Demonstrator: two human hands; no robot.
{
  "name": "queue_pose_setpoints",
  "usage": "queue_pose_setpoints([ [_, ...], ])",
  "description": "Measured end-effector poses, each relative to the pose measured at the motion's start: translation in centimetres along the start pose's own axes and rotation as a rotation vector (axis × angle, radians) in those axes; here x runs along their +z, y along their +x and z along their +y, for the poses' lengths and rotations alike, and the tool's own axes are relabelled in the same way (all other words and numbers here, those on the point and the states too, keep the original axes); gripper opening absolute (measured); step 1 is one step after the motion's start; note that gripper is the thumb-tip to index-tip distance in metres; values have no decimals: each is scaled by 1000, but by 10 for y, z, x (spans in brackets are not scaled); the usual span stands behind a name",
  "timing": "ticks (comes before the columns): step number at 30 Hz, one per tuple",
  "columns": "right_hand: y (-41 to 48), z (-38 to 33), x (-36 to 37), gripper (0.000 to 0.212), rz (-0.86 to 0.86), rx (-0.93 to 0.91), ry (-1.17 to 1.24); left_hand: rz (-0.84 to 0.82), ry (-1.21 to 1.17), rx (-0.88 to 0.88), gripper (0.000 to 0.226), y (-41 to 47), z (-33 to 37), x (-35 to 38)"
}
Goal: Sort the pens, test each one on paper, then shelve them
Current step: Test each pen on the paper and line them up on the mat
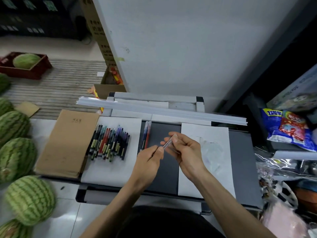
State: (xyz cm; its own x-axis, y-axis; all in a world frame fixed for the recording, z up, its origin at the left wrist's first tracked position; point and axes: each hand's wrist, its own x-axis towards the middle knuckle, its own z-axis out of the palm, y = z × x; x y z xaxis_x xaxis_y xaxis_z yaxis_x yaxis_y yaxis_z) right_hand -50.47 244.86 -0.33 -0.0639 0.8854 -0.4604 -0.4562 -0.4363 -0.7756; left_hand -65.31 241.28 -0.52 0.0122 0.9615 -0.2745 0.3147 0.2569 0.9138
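The worktop carries the test paper. Just left of that paper a clear pen slants toward it: the right hand, nearer the paper, grips its far end; the left hand pinches its near end.

The transparent pen pinched between my left hand and right hand was colourless. The table was dark grey. Near its left edge, the pen pile mixed black, red, blue, green and purple barrels on a white sheet. Two pens toward the far edge were blue and red. The notebooks at the left edge were plain brown; the watermelons, green with darker stripes.
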Motion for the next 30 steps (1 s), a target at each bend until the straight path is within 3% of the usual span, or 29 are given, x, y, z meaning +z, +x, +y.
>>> queue_pose_setpoints([
  [4, 0, 0, -5, 19, -7, 40, -25, -70, -219, -109, 41, -3, -2, 9],
  [7, 1, -4, -14, 20, -46, 69, -57, -116, -243, -135, 40, -6, -6, 10],
  [13, 12, 3, -22, 21, -79, 35, -257, -186, 233, -40, 29, 6, -17, 4],
  [16, 21, 13, -26, 20, -61, 16, -343, -181, 300, -26, 22, 17, -23, -1],
  [18, 28, 19, -34, 19, 2, -46, -548, -162, 391, -26, 19, 28, -29, -7],
  [21, 29, 26, -54, 18, 98, -167, -1125, -109, 552, -18, 22, 48, -33, -17],
  [23, 23, 27, -69, 20, 159, -196, -1386, -83, 637, -8, 31, 66, -31, -22],
  [26, 13, 29, -86, 26, 187, -197, -1622, -42, 756, -6, 45, 95, -33, -23],
  [30, 1, 39, -95, 29, 150, -155, -1773, 2, 794, -48, 39, 121, -37, -19],
])
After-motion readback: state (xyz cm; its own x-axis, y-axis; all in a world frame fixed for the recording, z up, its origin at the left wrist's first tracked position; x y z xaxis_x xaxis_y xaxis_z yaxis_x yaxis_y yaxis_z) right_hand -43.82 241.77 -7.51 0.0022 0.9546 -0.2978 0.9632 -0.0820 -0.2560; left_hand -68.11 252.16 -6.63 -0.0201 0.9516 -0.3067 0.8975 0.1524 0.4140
